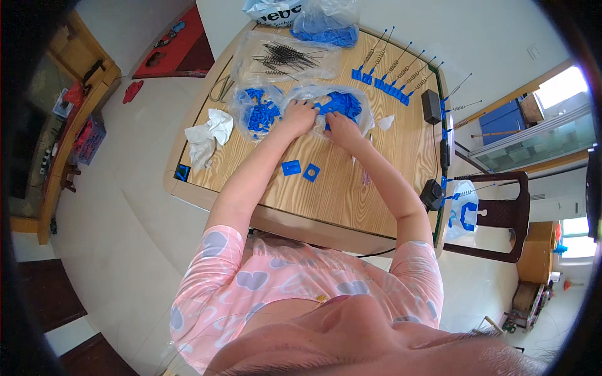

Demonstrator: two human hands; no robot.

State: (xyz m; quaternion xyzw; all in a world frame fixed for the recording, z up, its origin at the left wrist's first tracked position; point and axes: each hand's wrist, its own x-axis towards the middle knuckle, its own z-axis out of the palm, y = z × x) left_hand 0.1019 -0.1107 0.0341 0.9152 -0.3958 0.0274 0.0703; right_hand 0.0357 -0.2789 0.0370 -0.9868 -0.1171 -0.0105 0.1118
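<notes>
My left hand (300,117) is closed on the near left edge of a clear plastic bag (296,94) of blue plastic pieces (345,105). Over the same bag, my right hand (343,130) has its fingers apart and lowered among the pieces; the fingertips are partly hidden. Two flat blue square parts lie on the wood-grain table nearer to me: one solid plate (291,168) and one with a round hole (311,173). Left of my left hand sits another clear bag with small blue parts (262,116).
Black coiled springs (288,57) lie on a plastic sheet at the back. Several blue pieces with upright spring rods (382,84) line the far right edge, near a black box (431,106). Crumpled tissue (210,135) and scissors (219,89) are at left. A chair (501,216) stands right.
</notes>
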